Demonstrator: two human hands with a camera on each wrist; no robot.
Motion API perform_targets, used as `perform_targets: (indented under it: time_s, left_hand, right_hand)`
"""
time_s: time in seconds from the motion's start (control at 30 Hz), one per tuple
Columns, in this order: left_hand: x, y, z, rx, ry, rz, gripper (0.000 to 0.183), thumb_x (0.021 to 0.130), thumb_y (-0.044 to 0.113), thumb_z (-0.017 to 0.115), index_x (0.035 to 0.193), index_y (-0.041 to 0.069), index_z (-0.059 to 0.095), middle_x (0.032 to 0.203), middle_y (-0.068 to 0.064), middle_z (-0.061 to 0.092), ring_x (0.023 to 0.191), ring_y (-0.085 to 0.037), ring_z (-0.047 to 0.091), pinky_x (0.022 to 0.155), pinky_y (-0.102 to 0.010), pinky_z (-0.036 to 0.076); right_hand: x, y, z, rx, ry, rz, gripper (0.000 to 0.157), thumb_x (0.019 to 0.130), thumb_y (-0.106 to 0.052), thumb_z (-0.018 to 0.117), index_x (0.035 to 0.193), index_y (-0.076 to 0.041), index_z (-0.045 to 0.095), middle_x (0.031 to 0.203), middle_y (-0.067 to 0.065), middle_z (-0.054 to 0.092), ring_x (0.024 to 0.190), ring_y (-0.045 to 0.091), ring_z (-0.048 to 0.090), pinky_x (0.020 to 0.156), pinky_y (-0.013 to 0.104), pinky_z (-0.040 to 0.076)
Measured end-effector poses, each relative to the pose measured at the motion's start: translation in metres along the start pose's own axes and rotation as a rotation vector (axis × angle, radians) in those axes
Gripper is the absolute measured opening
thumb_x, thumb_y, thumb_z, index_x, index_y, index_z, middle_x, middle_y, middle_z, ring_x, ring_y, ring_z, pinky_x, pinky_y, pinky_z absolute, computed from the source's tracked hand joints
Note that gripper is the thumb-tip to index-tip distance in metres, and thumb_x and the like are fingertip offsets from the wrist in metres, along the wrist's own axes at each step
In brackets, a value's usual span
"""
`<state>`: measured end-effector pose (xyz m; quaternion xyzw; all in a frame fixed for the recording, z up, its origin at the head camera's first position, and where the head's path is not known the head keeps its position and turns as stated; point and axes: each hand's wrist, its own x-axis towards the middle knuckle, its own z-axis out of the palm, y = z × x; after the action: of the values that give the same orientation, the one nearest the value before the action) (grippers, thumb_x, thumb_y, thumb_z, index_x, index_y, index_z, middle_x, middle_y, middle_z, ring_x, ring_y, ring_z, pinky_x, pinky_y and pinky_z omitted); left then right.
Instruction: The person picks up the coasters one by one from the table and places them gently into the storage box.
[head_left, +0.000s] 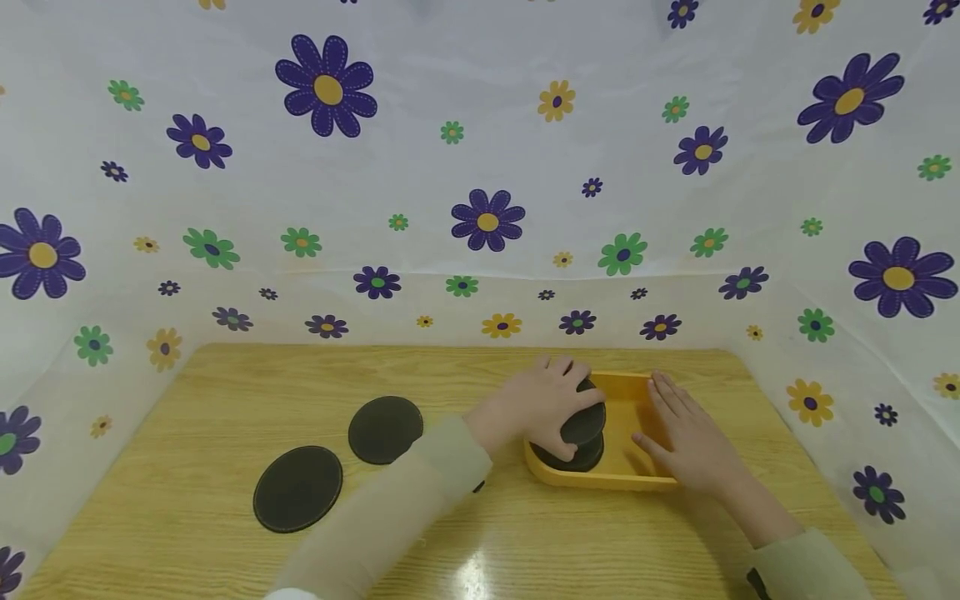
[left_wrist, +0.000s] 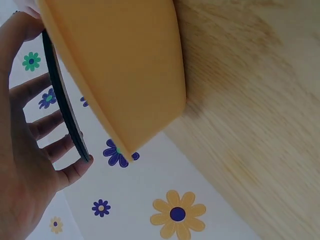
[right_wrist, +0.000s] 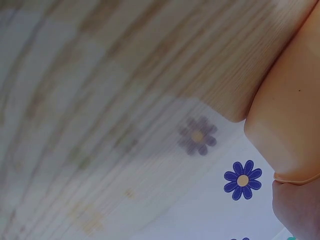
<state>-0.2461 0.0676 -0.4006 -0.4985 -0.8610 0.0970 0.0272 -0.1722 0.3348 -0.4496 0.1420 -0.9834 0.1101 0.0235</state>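
Observation:
My left hand grips a round black coaster by its edges, fingers spread along the rim. In the left wrist view this coaster stands tilted, close to the tray's rim. Below it another black coaster lies in the left end of a yellow-orange plastic tray; whether more lie under it is hidden. My right hand rests on the tray's right rim, fingers straight and thumb reaching inside. In the right wrist view only a part of that hand shows beside the tray wall.
Two more black coasters lie on the wooden table to the left: a nearer one and a farther one. A white flower-printed cloth hangs behind the table and along both sides.

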Motion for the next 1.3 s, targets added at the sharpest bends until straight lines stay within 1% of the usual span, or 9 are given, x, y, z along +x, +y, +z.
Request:
perform_targets:
  time_s: [0.13,0.27,0.37,0.43,0.57,0.7,0.87,1.13,1.3]
  left_hand:
    - [0.006,0.005,0.003,0.023,-0.034,-0.020,0.086,0.087,0.073,0.068,0.160,0.036,0.043,0.161,-0.006,0.043,0.144,-0.026,0.044,0.117,-0.046,0.043]
    - [0.011,0.008,0.007,0.021,-0.064,-0.022,0.086,0.087,0.074,0.068,0.161,0.036,0.043,0.164,-0.007,0.040,0.148,-0.027,0.042,0.121,-0.049,0.041]
    - [0.013,0.011,0.010,0.014,-0.074,-0.018,0.084,0.088,0.073,0.068,0.160,0.037,0.043,0.163,-0.005,0.042,0.147,-0.027,0.042,0.121,-0.050,0.041]
    - [0.014,0.012,0.012,0.015,-0.077,-0.016,0.082,0.089,0.073,0.067,0.160,0.037,0.043,0.161,-0.003,0.044,0.146,-0.026,0.043,0.120,-0.049,0.042]
    - [0.015,0.014,0.017,0.022,-0.089,-0.014,0.080,0.091,0.071,0.065,0.160,0.038,0.042,0.160,-0.002,0.044,0.145,-0.025,0.043,0.119,-0.046,0.042]
    - [0.015,0.014,0.019,0.018,-0.095,-0.016,0.078,0.092,0.070,0.064,0.159,0.038,0.043,0.161,-0.001,0.043,0.146,-0.024,0.044,0.120,-0.045,0.041]
    - [0.015,0.015,0.021,0.012,-0.095,-0.016,0.077,0.092,0.070,0.065,0.158,0.037,0.045,0.162,-0.001,0.044,0.146,-0.024,0.044,0.120,-0.045,0.042]
    - [0.012,0.016,0.021,-0.027,-0.101,-0.008,0.074,0.095,0.067,0.065,0.159,0.034,0.046,0.160,-0.001,0.046,0.146,-0.022,0.046,0.119,-0.042,0.044]
    - [0.011,0.014,0.024,-0.030,-0.080,-0.014,0.072,0.095,0.066,0.064,0.158,0.033,0.047,0.160,-0.001,0.047,0.146,-0.021,0.045,0.119,-0.040,0.043]
  right_hand:
    - [0.000,0.001,0.001,-0.009,0.007,-0.009,0.089,0.106,-0.048,0.057,0.164,0.010,0.022,0.174,0.029,0.019,0.162,0.047,0.019,0.135,0.042,0.002]
    - [0.000,0.002,0.002,-0.018,0.027,-0.025,0.088,0.106,-0.048,0.057,0.164,0.011,0.024,0.173,0.029,0.021,0.162,0.046,0.020,0.129,0.024,-0.013]
    - [-0.001,0.002,0.003,-0.023,0.043,-0.034,0.088,0.106,-0.047,0.057,0.163,0.011,0.025,0.173,0.030,0.022,0.161,0.046,0.022,0.122,0.014,-0.018]
    - [-0.001,0.002,0.003,-0.024,0.042,-0.033,0.088,0.106,-0.047,0.058,0.163,0.011,0.025,0.173,0.030,0.022,0.161,0.047,0.022,0.124,0.017,-0.016]
    - [0.000,0.001,0.001,-0.016,0.018,-0.016,0.089,0.106,-0.048,0.057,0.164,0.010,0.023,0.174,0.029,0.020,0.162,0.046,0.020,0.135,0.038,-0.002]
    - [0.001,0.001,0.000,-0.013,0.008,-0.010,0.089,0.106,-0.048,0.057,0.164,0.009,0.023,0.174,0.028,0.019,0.162,0.047,0.020,0.135,0.049,0.010]
    - [0.000,0.000,-0.001,-0.010,0.011,-0.015,0.089,0.106,-0.048,0.057,0.164,0.010,0.023,0.174,0.029,0.020,0.161,0.047,0.020,0.135,0.044,0.006]
    - [0.000,-0.001,0.000,-0.030,0.021,-0.030,0.088,0.106,-0.048,0.056,0.163,0.011,0.024,0.173,0.029,0.021,0.161,0.047,0.021,0.131,0.027,-0.009]
    - [0.000,0.000,0.001,-0.028,0.022,-0.027,0.088,0.106,-0.047,0.057,0.163,0.011,0.025,0.174,0.029,0.020,0.161,0.047,0.021,0.130,0.026,-0.010]
